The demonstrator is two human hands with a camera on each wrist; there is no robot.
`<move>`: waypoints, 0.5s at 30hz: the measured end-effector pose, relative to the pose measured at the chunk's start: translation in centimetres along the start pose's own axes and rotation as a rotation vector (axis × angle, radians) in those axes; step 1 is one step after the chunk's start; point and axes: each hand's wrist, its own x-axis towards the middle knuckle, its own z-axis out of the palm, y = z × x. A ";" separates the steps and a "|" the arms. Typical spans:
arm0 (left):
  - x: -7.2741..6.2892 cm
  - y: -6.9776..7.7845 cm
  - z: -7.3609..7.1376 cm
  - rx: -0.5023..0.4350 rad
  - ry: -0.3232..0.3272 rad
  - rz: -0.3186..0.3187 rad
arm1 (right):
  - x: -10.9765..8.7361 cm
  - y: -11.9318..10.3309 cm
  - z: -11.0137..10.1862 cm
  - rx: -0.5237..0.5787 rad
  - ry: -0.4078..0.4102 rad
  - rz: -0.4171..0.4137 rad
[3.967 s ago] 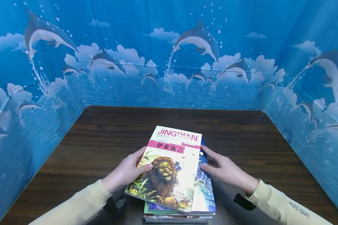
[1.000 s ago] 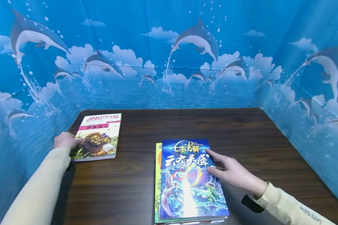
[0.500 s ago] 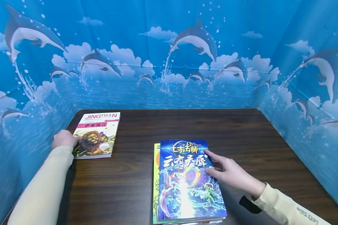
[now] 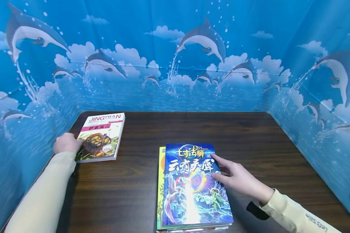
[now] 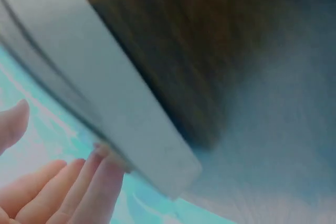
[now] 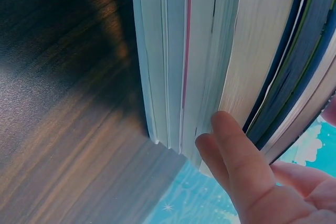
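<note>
At the table's far left in the head view lies a paperback book [image 4: 100, 139] with a lion cover. My left hand [image 4: 66, 143] is at its left edge, thumb near the cover's border. In the left wrist view the extended fingers [image 5: 79, 192] meet the edge of the book [image 5: 121, 114], and the thumb stands apart from it. Near the front middle is a stack topped by a blue fantasy book [image 4: 195, 191]. My right hand [image 4: 239, 176] rests against its right side. The right wrist view shows fingertips [image 6: 226, 129] touching the page edges of the stacked books [image 6: 210, 51].
A yellow-green book [image 4: 159, 194] sticks out under the blue one on the left. The dark wooden table [image 4: 128, 197] has a blue dolphin-print curtain [image 4: 175, 58] along its back and sides. A black wrist strap [image 4: 257, 211] hangs below the right sleeve.
Four seconds ago both hands were at the lion book on top of the stack. The left hand has carried it to the far left, and its thumb has since drawn back. The right hand stays at the stack.
</note>
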 end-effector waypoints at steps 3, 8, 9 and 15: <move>-0.3 -0.2 -0.5 -0.002 0.002 0.008 | 0.1 0.1 0.0 0.001 -0.003 -0.003; -0.9 -0.1 -1.3 -0.020 -0.002 0.030 | 0.2 0.2 -0.1 -0.008 -0.004 -0.006; -1.0 0.0 -1.4 -0.029 -0.006 0.031 | 0.2 0.3 -0.1 -0.009 -0.005 -0.007; -2.2 1.7 -1.9 -0.107 -0.051 0.034 | 0.2 0.5 -0.1 -0.015 -0.011 -0.027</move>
